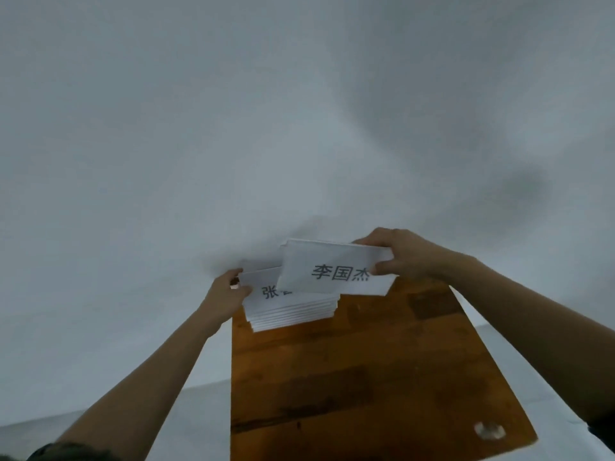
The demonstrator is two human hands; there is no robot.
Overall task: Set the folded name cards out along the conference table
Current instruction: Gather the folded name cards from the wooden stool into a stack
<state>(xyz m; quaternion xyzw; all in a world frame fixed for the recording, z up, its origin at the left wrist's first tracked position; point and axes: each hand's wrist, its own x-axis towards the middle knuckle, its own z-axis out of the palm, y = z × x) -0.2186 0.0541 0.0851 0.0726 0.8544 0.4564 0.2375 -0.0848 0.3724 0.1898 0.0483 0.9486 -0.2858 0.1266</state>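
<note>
The right hand (402,257) pinches the top card (332,271) by its right end. The card sticks out from that hand toward 9 o'clock, and its long side runs from 9 to 3. The left hand (229,291) grips the left end of the stack (293,311), just under the card, at the far end of the brown wooden tabletop (366,377). The cards are thin, white, folded paper with black letters. They look light and bendy.

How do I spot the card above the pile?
At the far end of the brown wooden board, the left hand holds a stack of white cards. The right hand pinches one card above it. Only that card shows three printed characters.
</note>
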